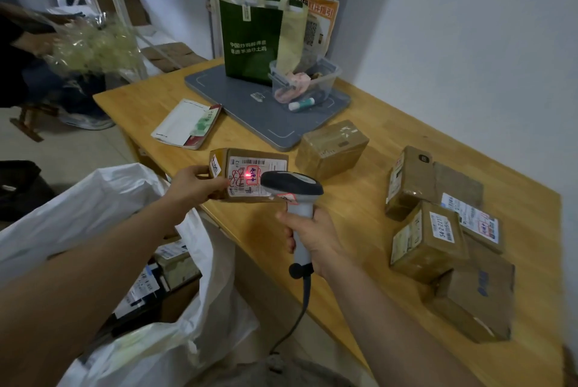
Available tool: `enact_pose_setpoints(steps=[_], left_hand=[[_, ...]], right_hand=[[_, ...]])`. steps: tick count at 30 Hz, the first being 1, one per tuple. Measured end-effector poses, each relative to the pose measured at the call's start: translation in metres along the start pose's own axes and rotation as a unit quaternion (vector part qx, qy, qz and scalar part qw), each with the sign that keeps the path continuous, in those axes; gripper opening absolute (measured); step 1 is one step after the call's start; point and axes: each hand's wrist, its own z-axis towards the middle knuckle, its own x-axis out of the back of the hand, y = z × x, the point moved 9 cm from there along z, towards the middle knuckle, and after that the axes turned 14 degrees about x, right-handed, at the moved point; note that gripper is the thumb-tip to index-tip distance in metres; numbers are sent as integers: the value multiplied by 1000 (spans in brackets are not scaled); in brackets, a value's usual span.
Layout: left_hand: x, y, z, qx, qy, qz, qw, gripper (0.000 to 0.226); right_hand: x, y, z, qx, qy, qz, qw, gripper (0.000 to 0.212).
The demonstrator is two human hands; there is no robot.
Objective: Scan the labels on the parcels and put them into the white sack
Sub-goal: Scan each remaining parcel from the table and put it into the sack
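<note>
The left hand (194,181) grips a flat cardboard parcel (250,175) by its short end, holding it above the edge of the smooth wooden table (359,214), its white paper label (255,177) facing up. The right hand (314,241) is wrapped round the grey plastic handle of a scanner (292,188), whose red dot falls on the label. Below left gapes the crinkled white sack (103,202), boxes inside. More taped brown parcels (438,230) sit clustered at the right.
</note>
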Motion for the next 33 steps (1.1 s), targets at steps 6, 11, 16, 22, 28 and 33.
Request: enact_pose_setpoints(steps=[6, 11, 16, 22, 28, 33], left_hand=[[11, 3, 1, -14, 27, -1, 1000, 50], [12, -1, 2, -6, 28, -9, 1000, 58], [17, -2, 2, 1, 44, -8, 999, 59], [22, -4, 3, 6, 53, -9, 999, 57], [27, -5, 6, 7, 55, -22, 998, 56], [45, -14, 2, 31, 61, -90, 994, 28]], right_hand=[[-12, -10, 2, 21, -20, -6, 1000, 15], [-17, -14, 1, 32, -22, -22, 999, 15], [-21, -18, 2, 35, -26, -25, 999, 14], [-24, -20, 4, 33, -26, -33, 999, 14], [-29, -21, 8, 40, -31, -33, 998, 15], [-36, -18, 12, 39, -40, -23, 998, 21]])
